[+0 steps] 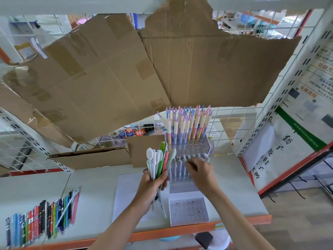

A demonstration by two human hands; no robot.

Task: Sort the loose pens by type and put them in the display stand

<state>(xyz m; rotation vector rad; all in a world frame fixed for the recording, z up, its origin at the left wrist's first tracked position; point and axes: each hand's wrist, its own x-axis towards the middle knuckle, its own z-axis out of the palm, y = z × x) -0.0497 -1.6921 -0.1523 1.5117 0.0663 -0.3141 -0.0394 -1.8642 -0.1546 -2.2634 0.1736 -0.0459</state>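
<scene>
A: What is the biggest thing in front of the hands?

B: Torn brown cardboard sheets [111, 73] hang far above and beyond them. Below lies the pale grey tabletop [97, 181], and on it, directly under the right hand, stands the clear tiered plastic display stand [189, 212]. Its rear tier, beyond the hands, holds pastel pens with antler-shaped tops [187, 123]; its nearest tier shows open holes.

A: And the hands?

B: The left hand [152, 185] grasps a bundle of white, green and pink loose pens [158, 161], upright, just left of the stand. The right hand [201, 173] reaches into the middle tier, fingers bent down among the grey-capped pens [180, 166]; it seems to pinch one, though I cannot tell for sure.

A: Which step is that?

B: Seating one pen in the middle tier, I judge. A row of striped and coloured loose pens [37, 221] lies well to the left of the left hand, unsorted into the stand.

A: Next?

B: Likely drawing a matching pen from the bundle and lining it over a free hole.
</scene>
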